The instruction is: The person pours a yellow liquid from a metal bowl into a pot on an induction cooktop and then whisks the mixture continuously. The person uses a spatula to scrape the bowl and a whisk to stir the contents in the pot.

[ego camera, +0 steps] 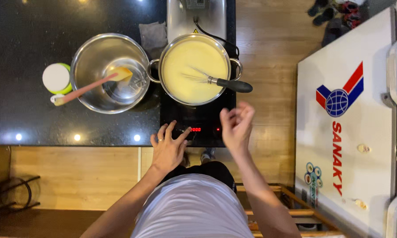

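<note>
A: Where the black induction cooktop (198,119) meets the counter's front edge, what is the left hand (167,147) doing?

B: It lies spread on the control strip, fingers open, the index finger touching the panel just left of the red digital display (195,129). It grips nothing.

A: And the right hand (237,123)?

B: It hangs in the air over the cooktop's right front corner, fingers loosely curled and apart, empty, touching nothing.

A: What stands on the cooktop?

B: A round steel pot with two side handles (194,68), filled with smooth pale yellow batter. A wire whisk with a black handle (220,81) rests in it, wires in the batter, handle lying over the right rim, near the right hand but apart from it.

A: Further left?

B: A large shiny steel mixing bowl (106,72) sits on the black speckled counter (22,66), its rim just beside the pot's left handle. In it lies a spatula with a pink handle and yellow blade (95,83), the handle poking over the left rim. Beside that stands a small round container with a white lid and green side (56,78). To the far right is a white chest freezer (353,132) on the wooden floor (269,44).
</note>
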